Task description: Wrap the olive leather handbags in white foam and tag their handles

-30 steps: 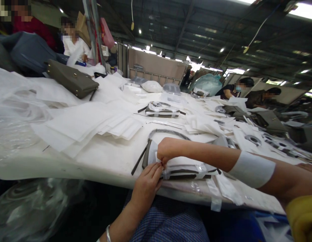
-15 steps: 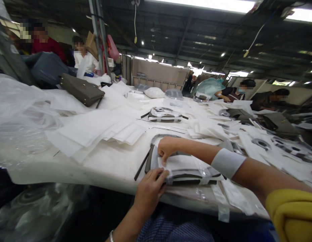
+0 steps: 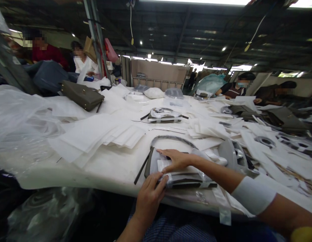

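Observation:
A dark olive handbag (image 3: 191, 185) lies in front of me, covered with white sheets and strips of clear tape. Its wrapped handle (image 3: 174, 137) arches out at the far side, and a dark strap (image 3: 142, 168) sticks out on the left. My left hand (image 3: 151, 191) grips the bag's near left corner, fingers on top at the tape. Flat across the white covering rests my right hand (image 3: 178, 160), its fingers stretched out and thumb apart, close to the left fingertips. The palm and forearm hide part of the bag.
Beyond it stands another wrapped bag (image 3: 164, 116). White sheets (image 3: 102, 134) are fanned out on the left, near an unwrapped olive bag (image 3: 82, 95) and clear plastic (image 3: 22, 117). Grey-wrapped parts (image 3: 236, 154) and papers crowd the right. Several people work around the table.
My right hand has opened from a pinch on the covering to lying flat, and its forearm has swung nearer to me. My left hand has stayed at the corner.

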### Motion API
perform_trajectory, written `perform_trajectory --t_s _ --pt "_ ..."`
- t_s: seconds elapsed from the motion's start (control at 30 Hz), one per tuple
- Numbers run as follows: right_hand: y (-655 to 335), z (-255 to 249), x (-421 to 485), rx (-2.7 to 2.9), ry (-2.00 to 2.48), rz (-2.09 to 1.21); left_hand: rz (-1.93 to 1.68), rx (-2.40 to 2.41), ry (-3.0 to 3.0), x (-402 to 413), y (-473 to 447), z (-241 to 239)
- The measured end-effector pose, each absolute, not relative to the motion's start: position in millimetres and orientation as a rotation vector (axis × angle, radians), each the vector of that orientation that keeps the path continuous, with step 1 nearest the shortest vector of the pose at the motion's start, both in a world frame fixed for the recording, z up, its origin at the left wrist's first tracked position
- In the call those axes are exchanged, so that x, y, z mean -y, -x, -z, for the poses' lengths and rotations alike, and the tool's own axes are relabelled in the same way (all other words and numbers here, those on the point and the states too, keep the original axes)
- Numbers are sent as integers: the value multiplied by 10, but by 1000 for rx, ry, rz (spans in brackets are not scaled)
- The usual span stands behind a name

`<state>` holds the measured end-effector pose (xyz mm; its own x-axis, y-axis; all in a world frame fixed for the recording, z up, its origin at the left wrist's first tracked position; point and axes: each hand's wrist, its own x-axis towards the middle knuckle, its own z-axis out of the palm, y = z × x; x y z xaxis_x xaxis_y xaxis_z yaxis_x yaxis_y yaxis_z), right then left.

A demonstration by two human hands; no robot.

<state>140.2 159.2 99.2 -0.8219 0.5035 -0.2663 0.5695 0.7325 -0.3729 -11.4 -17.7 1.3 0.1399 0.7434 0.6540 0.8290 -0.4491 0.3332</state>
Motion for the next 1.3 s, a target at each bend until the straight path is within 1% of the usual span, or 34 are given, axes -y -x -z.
perform_trajectory --t_s 0.1,0.37,0.47,0.6,0.7,0.77,0.87,0.93,0.97,1.03,1.13,1.23,1.3 --pt "-1371 -907 -1567 -2761 -984 674 1195 1582 2276 185 112 1" --pt "-1355 -803 -1756 -2805 -1014 758 1219 1536 2199 174 91 -48" --pt "-1362 -729 -1752 -2881 -1113 792 1222 1497 2164 155 94 -25" --pt "-1317 -644 -1736 -2951 -1231 829 1156 1477 2162 150 88 -17" --pt "-1372 -691 -1706 -3011 -1275 827 1086 1473 2211 191 104 -95" --pt "-1544 -793 -1675 -3064 -1342 753 1046 1480 2335 226 179 -178" --pt "-2010 -981 -1588 -3104 -1589 433 1121 1562 2488 188 435 -280" --pt "-2369 -1057 -1497 -2972 -1871 253 1274 1844 2362 43 636 -312" --pt "-2532 -1066 -1447 -2852 -2009 247 1330 2033 2276 -64 714 -320" --pt "-2785 -1026 -1361 -2613 -2185 390 1380 2447 2154 -306 783 -337" --pt "-2954 -909 -1298 -2426 -2255 706 1433 2903 2063 -600 678 -379" --pt "-2958 -895 -1275 -2441 -2343 850 1602 3030 1893 -699 551 -390" --pt "-2934 -980 -1249 -2572 -2433 967 1671 2913 1823 -688 594 -339"
